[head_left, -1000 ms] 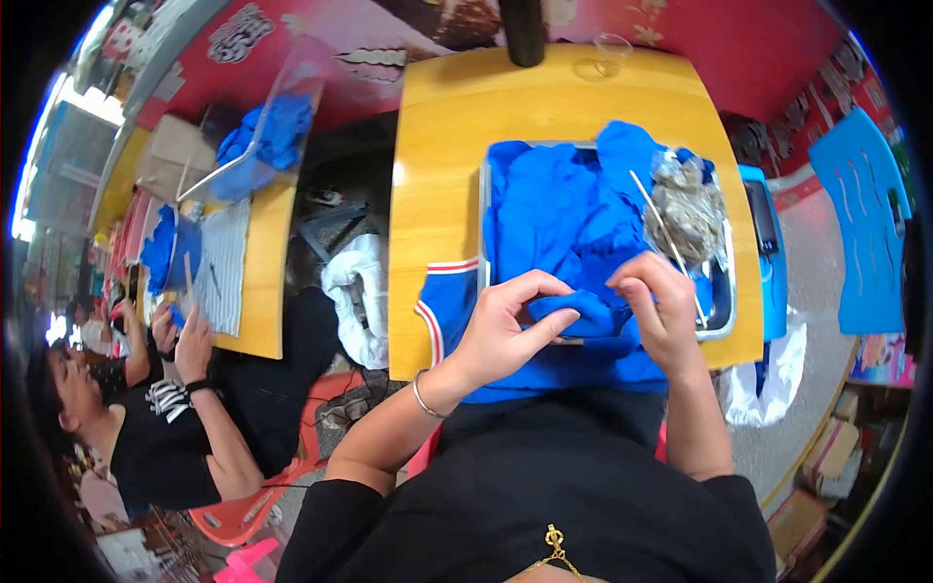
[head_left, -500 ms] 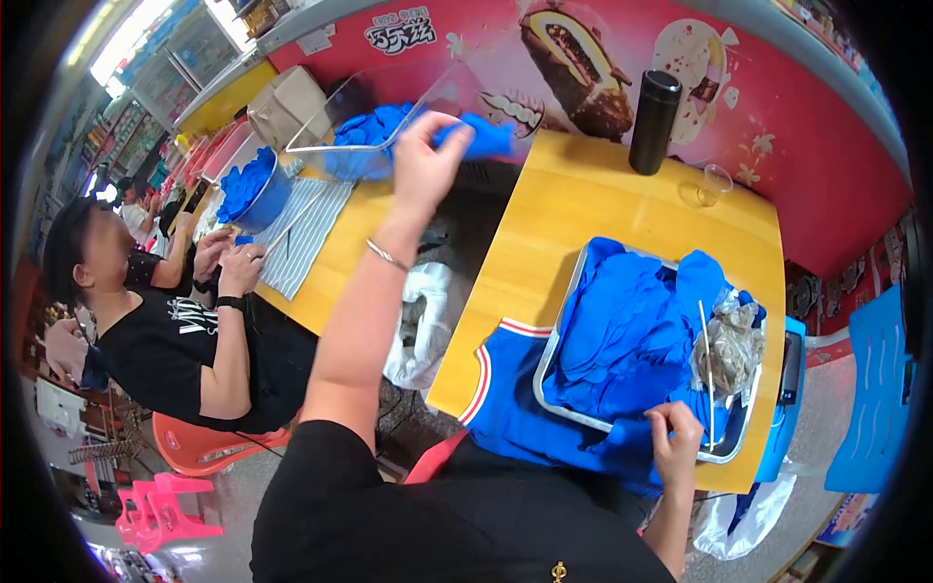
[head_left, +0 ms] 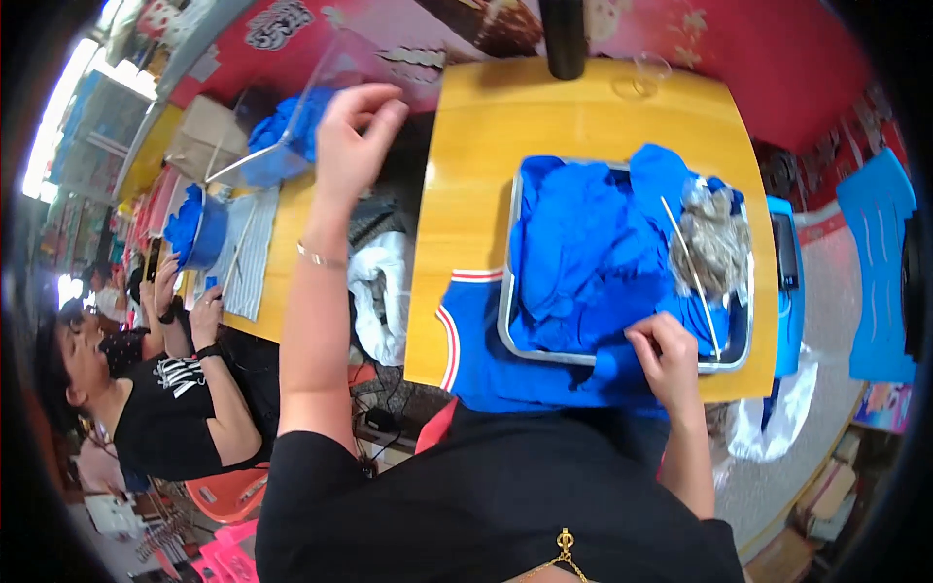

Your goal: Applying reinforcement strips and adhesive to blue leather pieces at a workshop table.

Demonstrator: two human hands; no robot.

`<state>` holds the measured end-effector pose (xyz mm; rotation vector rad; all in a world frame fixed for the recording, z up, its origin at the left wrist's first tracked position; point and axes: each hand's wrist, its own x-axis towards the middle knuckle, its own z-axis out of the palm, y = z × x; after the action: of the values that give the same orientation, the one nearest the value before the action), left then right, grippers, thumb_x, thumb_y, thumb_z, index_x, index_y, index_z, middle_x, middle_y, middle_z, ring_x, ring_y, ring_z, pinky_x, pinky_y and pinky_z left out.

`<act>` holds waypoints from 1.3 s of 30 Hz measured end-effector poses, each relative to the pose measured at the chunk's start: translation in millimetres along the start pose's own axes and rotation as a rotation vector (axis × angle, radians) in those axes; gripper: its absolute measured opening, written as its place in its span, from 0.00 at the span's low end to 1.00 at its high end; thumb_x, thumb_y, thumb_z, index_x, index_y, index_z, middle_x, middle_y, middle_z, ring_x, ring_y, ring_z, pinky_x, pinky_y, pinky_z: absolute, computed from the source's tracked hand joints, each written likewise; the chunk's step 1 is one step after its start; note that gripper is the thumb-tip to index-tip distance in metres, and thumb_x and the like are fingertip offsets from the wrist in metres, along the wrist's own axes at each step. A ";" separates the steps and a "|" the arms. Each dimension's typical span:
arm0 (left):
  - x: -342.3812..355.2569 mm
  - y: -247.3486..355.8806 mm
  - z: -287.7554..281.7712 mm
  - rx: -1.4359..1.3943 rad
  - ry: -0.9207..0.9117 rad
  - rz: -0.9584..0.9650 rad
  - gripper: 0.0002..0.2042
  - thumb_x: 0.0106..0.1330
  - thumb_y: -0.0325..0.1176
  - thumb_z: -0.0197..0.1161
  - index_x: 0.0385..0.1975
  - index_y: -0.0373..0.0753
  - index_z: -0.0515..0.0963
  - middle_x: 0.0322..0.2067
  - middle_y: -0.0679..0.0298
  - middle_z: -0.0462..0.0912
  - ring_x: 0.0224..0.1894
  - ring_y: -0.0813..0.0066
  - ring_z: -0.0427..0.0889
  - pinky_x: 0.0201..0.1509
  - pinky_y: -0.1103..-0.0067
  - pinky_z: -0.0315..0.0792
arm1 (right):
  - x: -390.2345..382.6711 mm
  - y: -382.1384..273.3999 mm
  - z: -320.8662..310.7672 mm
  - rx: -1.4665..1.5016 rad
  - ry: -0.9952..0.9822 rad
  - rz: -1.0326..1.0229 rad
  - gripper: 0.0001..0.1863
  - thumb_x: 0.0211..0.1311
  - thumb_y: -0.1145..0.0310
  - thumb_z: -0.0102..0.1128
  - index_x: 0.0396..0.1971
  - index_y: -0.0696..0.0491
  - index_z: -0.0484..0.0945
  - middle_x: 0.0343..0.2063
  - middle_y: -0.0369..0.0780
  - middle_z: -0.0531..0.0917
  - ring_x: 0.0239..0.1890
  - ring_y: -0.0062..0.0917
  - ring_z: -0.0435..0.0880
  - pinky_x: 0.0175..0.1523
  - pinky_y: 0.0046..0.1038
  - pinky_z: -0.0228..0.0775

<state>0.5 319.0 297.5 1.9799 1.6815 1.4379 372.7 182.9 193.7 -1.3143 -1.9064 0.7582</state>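
At the far left a seated person in a black shirt (head_left: 160, 418) bends over a neighbouring yellow table (head_left: 282, 262), hands near a striped cloth (head_left: 248, 253) and a blue bowl (head_left: 199, 228). Further back on that table a clear plastic box (head_left: 292, 126) holds blue cloth. The left hand (head_left: 355, 141) is raised in front of this box, arm stretched out over the gap between the tables; its fingers curl loosely with the thumb close to them, and whether they pinch anything I cannot tell. A thin bracelet (head_left: 321, 257) circles the wrist. Below the arm, a white bag (head_left: 384, 291) sits in the gap.

On the nearer yellow table (head_left: 486, 175) stands a metal tray (head_left: 510, 330) heaped with blue garment (head_left: 593, 253) fabric, which spills over the near rim toward the body and shows a red-and-white trimmed edge. The right hand (head_left: 666, 360) rests at the tray's near rim, fingertips pressed together pinching the blue fabric. Inside the tray's right end lies a grey crumpled bundle (head_left: 714, 238) with a thin white stick (head_left: 690, 272) across it. A dark cylinder (head_left: 564, 39) stands at the table's far edge.
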 end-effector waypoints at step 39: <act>-196.2 96.9 93.1 -1.052 -0.445 -0.593 0.03 0.63 0.28 0.59 0.29 0.38 0.74 0.23 0.77 0.71 0.25 0.94 0.65 0.26 0.90 0.60 | 16.2 -47.8 -4.5 0.751 -0.183 0.213 0.15 0.54 0.74 0.61 0.42 0.56 0.72 0.34 0.32 0.74 0.36 0.13 0.71 0.42 0.15 0.63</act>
<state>153.9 161.9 206.3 0.9862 0.8667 1.1402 346.3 183.4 237.0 -0.9834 -1.3802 1.5585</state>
